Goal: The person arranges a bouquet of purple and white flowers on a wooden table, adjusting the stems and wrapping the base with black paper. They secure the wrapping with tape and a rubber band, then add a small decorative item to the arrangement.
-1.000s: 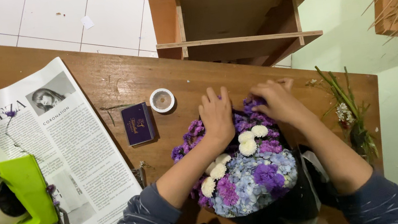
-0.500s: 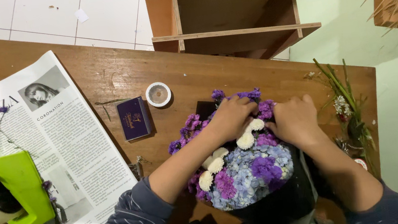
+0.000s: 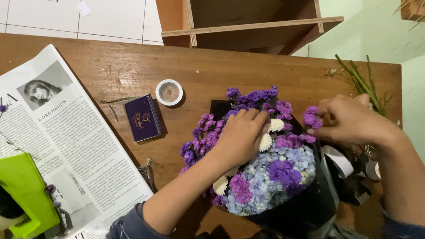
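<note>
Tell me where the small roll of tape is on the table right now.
In the head view the small white tape roll lies flat on the wooden table, just right of the dark purple box and up-left of the bouquet.

The scene is lit evenly and moderately from overhead. Soft shadows are cast beneath the shelf point(image 3: 252, 25) at 12 o'clock and under the bouquet point(image 3: 261, 167). The newspaper point(image 3: 49, 155) at 9 o'clock is rendered bright, without glare. Focus is kept sharp centrally; slight wide-angle stretching is seen at the edges.
</note>
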